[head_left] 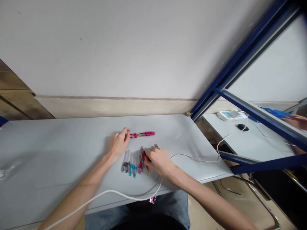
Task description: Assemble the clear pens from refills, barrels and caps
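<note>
A few red pens [143, 134] lie side by side on the grey table, pointing left to right. At their left ends is my left hand [118, 142], its fingers curled in against the tips. Nearer to me, several clear-barrelled pens [130, 164] with black, blue and red parts form a loose row. My right hand [158, 160] is over the right part of that row, thumb and fingers closed around a pen there. It hides part of the red and dark pens [141, 161] beneath it.
A white cable [112, 191] crosses the table's front edge and runs right past my right hand. Beyond the blue metal frame [254, 110], a second table [230, 137] bears a white device [231, 115] and a black mouse [242, 127]. Another person's hand [296, 121] shows far right.
</note>
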Tool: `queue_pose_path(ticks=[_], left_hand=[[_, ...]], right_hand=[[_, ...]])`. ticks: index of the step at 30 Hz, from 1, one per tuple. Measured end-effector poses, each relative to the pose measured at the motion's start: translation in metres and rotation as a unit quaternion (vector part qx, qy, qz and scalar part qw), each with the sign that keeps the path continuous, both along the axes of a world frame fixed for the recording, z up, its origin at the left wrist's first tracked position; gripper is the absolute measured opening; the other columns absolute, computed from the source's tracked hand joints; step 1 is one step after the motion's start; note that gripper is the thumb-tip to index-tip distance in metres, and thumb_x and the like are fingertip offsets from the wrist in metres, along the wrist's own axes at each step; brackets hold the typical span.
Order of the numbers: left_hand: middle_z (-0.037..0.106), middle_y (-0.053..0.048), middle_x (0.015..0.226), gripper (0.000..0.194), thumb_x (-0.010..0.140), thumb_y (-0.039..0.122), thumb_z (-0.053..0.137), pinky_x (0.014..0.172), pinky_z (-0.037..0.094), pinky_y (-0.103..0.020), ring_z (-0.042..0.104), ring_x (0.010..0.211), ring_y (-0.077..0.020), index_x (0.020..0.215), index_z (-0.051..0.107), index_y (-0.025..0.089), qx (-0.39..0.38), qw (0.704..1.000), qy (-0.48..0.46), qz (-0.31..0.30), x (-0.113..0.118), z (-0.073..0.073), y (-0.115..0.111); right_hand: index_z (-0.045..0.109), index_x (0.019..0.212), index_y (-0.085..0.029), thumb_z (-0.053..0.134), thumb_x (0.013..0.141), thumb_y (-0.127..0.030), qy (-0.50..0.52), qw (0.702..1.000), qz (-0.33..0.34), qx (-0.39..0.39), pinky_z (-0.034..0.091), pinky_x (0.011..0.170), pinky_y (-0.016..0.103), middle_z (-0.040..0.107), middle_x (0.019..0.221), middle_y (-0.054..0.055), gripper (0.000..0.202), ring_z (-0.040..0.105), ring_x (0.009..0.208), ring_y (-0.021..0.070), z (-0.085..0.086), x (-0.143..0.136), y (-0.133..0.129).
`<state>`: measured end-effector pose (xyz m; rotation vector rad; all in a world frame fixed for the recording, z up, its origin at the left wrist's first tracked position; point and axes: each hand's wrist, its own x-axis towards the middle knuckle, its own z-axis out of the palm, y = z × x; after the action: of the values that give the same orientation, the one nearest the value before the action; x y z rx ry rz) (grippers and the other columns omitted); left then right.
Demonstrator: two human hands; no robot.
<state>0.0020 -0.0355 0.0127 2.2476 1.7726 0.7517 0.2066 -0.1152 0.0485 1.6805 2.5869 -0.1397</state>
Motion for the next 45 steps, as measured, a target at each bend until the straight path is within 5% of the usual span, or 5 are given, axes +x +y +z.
queue_pose_path(ticks=[12,35,42,45], left_hand=[[0.069,0.000,0.070,0.027,0.103,0.035,0.037,0.060,0.032,-0.026,0.064,0.063,-0.0179,0.108,0.062,0.026,-0.006,0.999,0.029,-0.041,0.004,0.003,-0.004],[0.070,0.001,0.071,0.026,0.103,0.033,0.038,0.063,0.037,-0.026,0.067,0.065,-0.0185,0.108,0.062,0.026,-0.010,0.996,0.016,-0.088,0.007,0.001,-0.007],[0.072,-0.002,0.086,0.023,0.102,0.029,0.041,0.068,0.041,-0.026,0.065,0.073,-0.0171,0.103,0.064,0.024,0.015,0.994,-0.018,-0.105,0.006,-0.001,-0.006],[0.069,-0.005,0.095,0.022,0.101,0.025,0.042,0.078,0.044,-0.028,0.063,0.086,-0.0185,0.097,0.064,0.021,0.050,0.989,-0.035,-0.133,0.006,-0.003,-0.002]], right_hand=[[0.066,0.090,-0.017,0.052,0.094,-0.021,-0.013,0.999,0.039,-0.014,0.038,0.063,0.030,0.073,0.086,0.011,0.015,0.069,0.078,0.0239,-0.002,0.000,0.001],[0.068,0.089,-0.020,0.056,0.095,-0.021,0.053,0.998,0.015,-0.024,0.031,0.062,0.028,0.073,0.087,0.006,0.013,0.064,0.074,0.0190,0.005,0.007,0.016],[0.070,0.096,-0.019,0.057,0.094,-0.017,0.174,0.984,-0.031,0.007,0.035,0.069,0.024,0.068,0.084,0.002,0.013,0.059,0.073,0.0143,0.012,0.035,0.069],[0.071,0.096,-0.018,0.064,0.090,-0.016,0.202,0.979,0.021,-0.003,0.038,0.073,0.023,0.065,0.088,0.002,0.009,0.057,0.080,0.0149,0.010,0.047,0.097]])
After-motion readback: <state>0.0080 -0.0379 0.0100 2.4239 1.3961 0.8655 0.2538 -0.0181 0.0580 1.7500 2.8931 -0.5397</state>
